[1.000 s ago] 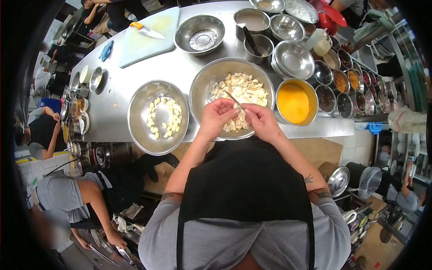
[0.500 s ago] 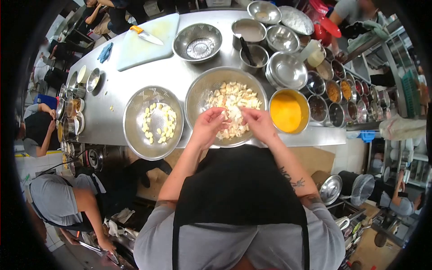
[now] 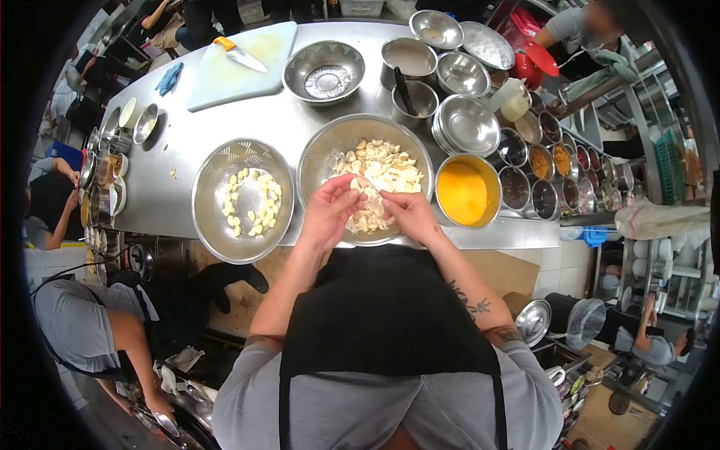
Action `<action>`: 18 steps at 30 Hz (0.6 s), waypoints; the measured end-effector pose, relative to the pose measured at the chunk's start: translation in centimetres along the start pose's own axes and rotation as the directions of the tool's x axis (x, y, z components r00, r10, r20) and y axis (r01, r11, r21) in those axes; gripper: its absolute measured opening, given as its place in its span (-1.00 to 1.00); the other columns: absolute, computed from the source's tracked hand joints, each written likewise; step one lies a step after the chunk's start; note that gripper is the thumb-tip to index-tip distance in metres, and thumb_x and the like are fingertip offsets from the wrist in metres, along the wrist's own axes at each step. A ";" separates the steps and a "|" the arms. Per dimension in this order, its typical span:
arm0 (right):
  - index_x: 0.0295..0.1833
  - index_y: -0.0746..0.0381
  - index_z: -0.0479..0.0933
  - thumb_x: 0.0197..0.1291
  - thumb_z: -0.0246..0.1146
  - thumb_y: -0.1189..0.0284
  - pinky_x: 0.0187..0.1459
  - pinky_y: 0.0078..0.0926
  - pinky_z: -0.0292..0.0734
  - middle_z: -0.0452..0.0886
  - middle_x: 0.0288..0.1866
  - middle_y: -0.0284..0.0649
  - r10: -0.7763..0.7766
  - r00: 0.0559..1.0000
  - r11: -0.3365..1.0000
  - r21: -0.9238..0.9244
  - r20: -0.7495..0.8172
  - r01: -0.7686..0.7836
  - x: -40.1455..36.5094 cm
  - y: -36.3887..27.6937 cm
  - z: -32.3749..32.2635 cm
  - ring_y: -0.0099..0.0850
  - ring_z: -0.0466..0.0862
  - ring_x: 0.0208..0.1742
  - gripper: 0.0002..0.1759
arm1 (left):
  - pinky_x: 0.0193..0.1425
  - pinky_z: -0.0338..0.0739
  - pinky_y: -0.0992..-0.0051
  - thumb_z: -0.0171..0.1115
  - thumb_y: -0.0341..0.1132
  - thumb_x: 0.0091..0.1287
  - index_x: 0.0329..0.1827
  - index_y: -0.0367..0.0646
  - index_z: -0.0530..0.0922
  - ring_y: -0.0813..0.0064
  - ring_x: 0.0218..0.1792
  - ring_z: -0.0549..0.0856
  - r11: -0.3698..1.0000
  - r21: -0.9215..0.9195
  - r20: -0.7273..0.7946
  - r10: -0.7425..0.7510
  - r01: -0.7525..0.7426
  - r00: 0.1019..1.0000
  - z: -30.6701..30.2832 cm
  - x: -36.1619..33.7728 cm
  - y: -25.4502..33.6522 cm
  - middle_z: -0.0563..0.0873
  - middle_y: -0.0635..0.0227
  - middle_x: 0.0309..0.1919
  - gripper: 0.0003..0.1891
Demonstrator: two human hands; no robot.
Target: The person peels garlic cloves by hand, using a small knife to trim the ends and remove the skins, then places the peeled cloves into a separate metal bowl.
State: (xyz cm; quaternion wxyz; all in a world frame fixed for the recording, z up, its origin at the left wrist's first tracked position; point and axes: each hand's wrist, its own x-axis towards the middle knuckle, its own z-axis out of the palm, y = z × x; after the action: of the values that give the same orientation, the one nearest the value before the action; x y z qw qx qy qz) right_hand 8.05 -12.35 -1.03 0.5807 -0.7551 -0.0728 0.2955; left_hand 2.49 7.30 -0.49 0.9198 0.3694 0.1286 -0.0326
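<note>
Both hands are over a large perforated metal colander heaped with garlic cloves, some with papery skin. My left hand is closed, with thumb and fingers pinching a garlic clove. Close by on the right, my right hand has its fingertips pinched together beside that clove; whatever lies between them is too small to make out. To the left stands a second colander holding smooth, pale peeled cloves.
Right of the garlic stands a pot of yellow-orange liquid. Behind are an empty colander, stacked metal bowls and a cutting board with an orange-handled knife. A co-worker bends at the lower left.
My right hand has come closer to my left, and the fingertips now nearly meet at the clove. The whole view has shifted slightly.
</note>
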 end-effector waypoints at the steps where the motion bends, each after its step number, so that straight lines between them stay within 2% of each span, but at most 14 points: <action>1: 0.25 0.21 0.55 0.34 0.24 0.42 -0.43 -0.72 0.37 0.65 -0.45 -0.40 0.001 1.000 1.000 0.024 -0.025 -0.001 -0.3 -0.3 0.0 -0.76 0.44 -0.48 -0.62 | 0.02 0.64 0.46 0.20 -0.56 0.36 0.18 -0.24 0.50 0.39 -0.06 0.69 1.000 0.001 -0.009 0.010 -0.010 1.000 0.1 0.0 0.0 0.64 0.25 -0.05 -0.67; 3: 0.31 0.18 0.50 0.32 0.25 0.45 -0.42 -0.73 0.36 0.65 -0.45 -0.40 -0.008 0.998 0.997 0.075 -0.069 0.013 -0.4 -0.8 0.3 -0.77 0.44 -0.48 -0.56 | 0.00 0.64 0.47 0.23 -0.57 0.34 0.13 -0.28 0.52 0.40 -0.10 0.70 1.000 0.021 -0.052 0.010 -0.009 0.999 0.3 -0.1 -0.2 0.65 0.25 -0.08 -0.70; 4: 0.40 0.16 0.41 0.33 0.24 0.49 -0.41 -0.75 0.34 0.59 -0.46 -0.45 -0.074 0.995 0.993 0.082 -0.062 0.079 -0.7 -1.3 0.4 -0.76 0.42 -0.48 -0.48 | 0.00 0.64 0.47 0.24 -0.57 0.33 0.11 -0.29 0.52 0.41 -0.11 0.70 1.000 0.027 -0.061 0.010 -0.009 0.998 0.1 0.0 -0.5 0.65 0.24 -0.09 -0.71; 7: 0.45 0.16 0.34 0.37 0.19 0.50 -0.38 -0.71 0.37 0.50 -0.46 -0.44 -0.176 0.984 0.963 0.210 0.019 0.168 -1.5 -2.3 0.8 -0.72 0.42 -0.45 -0.46 | -0.03 0.65 0.48 0.25 -0.56 0.33 0.05 -0.31 0.54 0.43 -0.15 0.70 0.999 0.052 -0.065 -0.012 0.016 0.998 0.4 -0.2 -0.8 0.66 0.23 -0.13 -0.75; 8: 0.47 0.14 0.30 0.39 0.16 0.50 -0.38 -0.71 0.35 0.43 -0.46 -0.49 -0.180 0.980 0.963 0.218 0.086 0.158 -1.8 -3.0 0.8 -0.72 0.35 -0.45 -0.45 | -0.03 0.65 0.48 0.25 -0.56 0.33 0.03 -0.31 0.54 0.44 -0.16 0.71 0.998 0.062 -0.062 -0.024 0.027 0.998 0.6 -0.3 -0.8 0.66 0.23 -0.15 -0.77; 11: 0.47 0.15 0.31 0.40 0.15 0.49 -0.37 -0.71 0.34 0.44 -0.44 -0.51 -0.210 0.971 0.971 0.144 0.117 0.193 -1.6 -3.1 1.2 -0.73 0.35 -0.43 -0.46 | -0.05 0.65 0.48 0.26 -0.56 0.32 -0.02 -0.29 0.55 0.46 -0.17 0.70 0.998 0.060 -0.017 -0.033 0.034 0.999 0.7 -0.4 -1.1 0.67 0.25 -0.19 -0.80; 14: 0.44 0.20 0.33 0.40 0.15 0.49 -0.33 -0.72 0.37 0.50 -0.37 -0.50 -0.205 0.969 0.969 0.169 0.135 0.181 -1.9 -3.6 1.0 -0.75 0.39 -0.38 -0.49 | -0.07 0.66 0.47 0.27 -0.56 0.32 -0.05 -0.29 0.55 0.46 -0.19 0.70 0.997 0.007 -0.026 -0.074 0.074 0.997 1.1 -0.4 -1.2 0.67 0.26 -0.21 -0.82; 18: 0.36 0.28 0.42 0.40 0.16 0.48 -0.18 -0.73 0.45 0.64 -0.20 -0.38 -0.200 0.976 0.963 0.202 0.088 0.179 -2.1 -3.8 1.2 -0.73 0.51 -0.24 -0.56 | -0.04 0.64 0.46 0.21 -0.55 0.36 -0.08 -0.25 0.56 0.47 -0.20 0.70 0.998 0.058 -0.047 -0.035 0.038 0.998 1.2 -0.4 -1.7 0.69 0.28 -0.22 -0.87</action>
State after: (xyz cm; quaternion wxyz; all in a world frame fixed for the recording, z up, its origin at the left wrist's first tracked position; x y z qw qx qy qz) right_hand 6.56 -11.08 3.04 0.6721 -0.6677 -0.1470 0.2843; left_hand 2.06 5.27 -0.67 0.9045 0.3945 0.1555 -0.0446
